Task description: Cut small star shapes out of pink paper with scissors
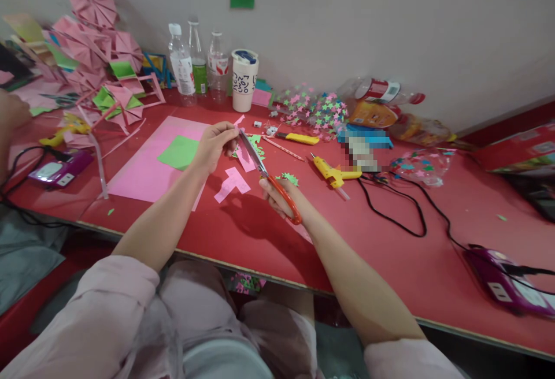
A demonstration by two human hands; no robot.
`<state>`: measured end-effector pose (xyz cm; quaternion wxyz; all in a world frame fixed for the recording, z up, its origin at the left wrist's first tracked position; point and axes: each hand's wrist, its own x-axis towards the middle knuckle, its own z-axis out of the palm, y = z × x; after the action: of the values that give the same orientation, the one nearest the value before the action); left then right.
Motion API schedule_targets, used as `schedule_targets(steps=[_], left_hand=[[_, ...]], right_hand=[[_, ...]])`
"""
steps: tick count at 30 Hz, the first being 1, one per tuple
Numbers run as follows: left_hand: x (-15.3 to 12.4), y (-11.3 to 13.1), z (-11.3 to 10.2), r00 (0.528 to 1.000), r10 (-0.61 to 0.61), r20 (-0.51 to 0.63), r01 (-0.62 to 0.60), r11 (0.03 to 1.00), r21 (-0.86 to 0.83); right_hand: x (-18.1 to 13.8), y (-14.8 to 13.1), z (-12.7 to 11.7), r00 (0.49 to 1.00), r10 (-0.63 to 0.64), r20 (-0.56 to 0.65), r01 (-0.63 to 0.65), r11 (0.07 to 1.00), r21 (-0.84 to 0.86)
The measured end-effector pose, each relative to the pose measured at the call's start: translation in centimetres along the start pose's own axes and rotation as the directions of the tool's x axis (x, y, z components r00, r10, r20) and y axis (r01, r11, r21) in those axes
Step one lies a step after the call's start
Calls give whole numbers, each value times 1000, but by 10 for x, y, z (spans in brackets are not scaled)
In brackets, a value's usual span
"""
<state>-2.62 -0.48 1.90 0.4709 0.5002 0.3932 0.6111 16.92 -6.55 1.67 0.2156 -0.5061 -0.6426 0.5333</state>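
Nearest the camera is the person's lap (195, 298), at the near edge of the red desk (243, 240). The right hand (277, 194) has its grip closed on the handle end of one pair of scissors (262, 168), whose long axis slants away and leftward to the left hand (214, 145). The left hand's grip pinches one pink paper strip (240, 121) at the blade tips, off the scissors' far end, so this hand is nearer the paper. I cannot tell whether the blades are parted. Left of the scissors: one loose pink piece (232, 185) close by, then one large pink sheet (130, 177) bearing one green sheet (177, 152). Beyond: three standing bottles (181, 70), one cup (245, 87). Right: one yellow cutter (306, 138), one yellow glue gun (332, 172).
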Motion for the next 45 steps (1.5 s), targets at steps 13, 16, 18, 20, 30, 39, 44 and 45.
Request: schedule_targets(steps=[13,16,18,20,30,39,44,45], left_hand=[[0,0,-2,1000,12,-8,-12,999,40],[1,-1,-2,1000,24,7,-24,999,27],[2,-1,-2,999,29,15,-29,999,31],[2,-1,-2,999,37,15,-38,998,41],[1,0,-1,999,37,-7,-36,998,52],[0,2,0,1000,25,-16,-24,997,69],[1,0,-1,1000,28,-11,-27,998,49],[1,0,-1,1000,27,-10,-26,998,48]], right_hand=[[0,1,-2,1000,-13,16,13,1000,5],[-1,1,-2,1000,-30,3,30,1000,4],[-1,1,-2,999,-35,-5,35,999,-2],[0,1,-2,1000,-30,-2,30,1000,-10],[1,2,-2,999,-37,5,37,999,-12],[-1,-1,-1,1000,-5,1,5,1000,-18],[0,-2,-1,1000,1,3,-1,1000,-7],[0,-2,-1,1000,2,2,-2,1000,-8]])
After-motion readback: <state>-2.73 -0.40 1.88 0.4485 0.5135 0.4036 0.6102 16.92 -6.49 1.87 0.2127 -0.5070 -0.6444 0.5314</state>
